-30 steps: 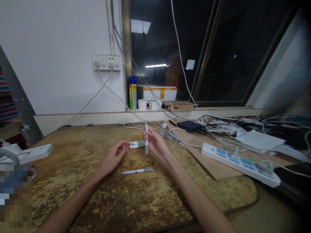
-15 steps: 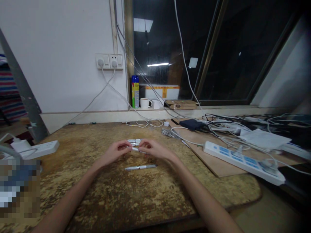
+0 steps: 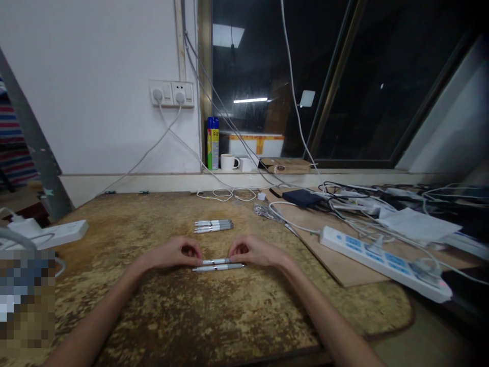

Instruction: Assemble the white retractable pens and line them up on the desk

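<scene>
A white and grey pen [image 3: 216, 261] lies crosswise between my hands, just behind a second similar pen [image 3: 219, 267] on the worn wooden table [image 3: 198, 316]. My left hand [image 3: 178, 252] pinches the left end of the rear pen. Its right end is between the fingertips of my right hand [image 3: 252, 250]. Farther back, several like pens [image 3: 214, 226] lie side by side in a small group, touched by neither hand.
On the right, a white power strip [image 3: 382, 262] rests over a brown board [image 3: 344, 270], with tangled cables behind. Another power strip [image 3: 69, 234] is at the left. A spray can [image 3: 213, 144] and a white mug [image 3: 228, 161] stand on the sill.
Both hands have moved toward me with a pen between them, from the back group to beside the nearer pen. The pens in the back group now show in full.
</scene>
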### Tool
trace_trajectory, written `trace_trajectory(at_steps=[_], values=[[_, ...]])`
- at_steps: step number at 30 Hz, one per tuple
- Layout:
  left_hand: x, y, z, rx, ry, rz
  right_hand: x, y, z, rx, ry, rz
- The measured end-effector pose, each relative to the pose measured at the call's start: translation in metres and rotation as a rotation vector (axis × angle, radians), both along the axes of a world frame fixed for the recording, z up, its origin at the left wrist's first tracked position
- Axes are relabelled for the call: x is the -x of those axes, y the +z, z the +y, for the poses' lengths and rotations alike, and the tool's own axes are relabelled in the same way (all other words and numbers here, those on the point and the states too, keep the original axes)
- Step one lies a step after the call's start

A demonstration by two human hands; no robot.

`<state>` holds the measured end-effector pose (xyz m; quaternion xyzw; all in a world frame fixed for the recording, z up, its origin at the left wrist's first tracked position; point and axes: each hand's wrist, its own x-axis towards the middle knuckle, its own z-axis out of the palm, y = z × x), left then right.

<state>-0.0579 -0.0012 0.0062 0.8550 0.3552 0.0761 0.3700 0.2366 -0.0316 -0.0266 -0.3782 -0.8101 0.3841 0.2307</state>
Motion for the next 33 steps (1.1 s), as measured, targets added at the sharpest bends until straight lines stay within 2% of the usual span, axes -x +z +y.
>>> trace_trajectory(at_steps=[5,10,15,23,28,33], values=[[-0.002,0.004,-0.001,-0.061,0.027,0.035,0.002,0.0,0.001,-0.049,-0.067,-0.025],[-0.002,-0.005,0.007,-0.339,0.179,0.069,0.003,0.0,0.003,-0.296,-0.33,-0.114],[0.0,-0.012,0.01,-0.521,0.23,0.19,0.0,-0.004,0.006,-0.398,-0.452,-0.31],[0.0,-0.014,0.012,-0.672,0.265,0.164,-0.007,-0.009,0.009,-0.476,-0.52,-0.31],[0.0,-0.013,0.014,-0.752,0.213,0.031,-0.008,-0.013,0.012,-0.528,-0.505,-0.245],[0.004,-0.017,0.019,-0.83,0.211,-0.002,-0.006,-0.019,0.016,-0.568,-0.471,-0.16]])
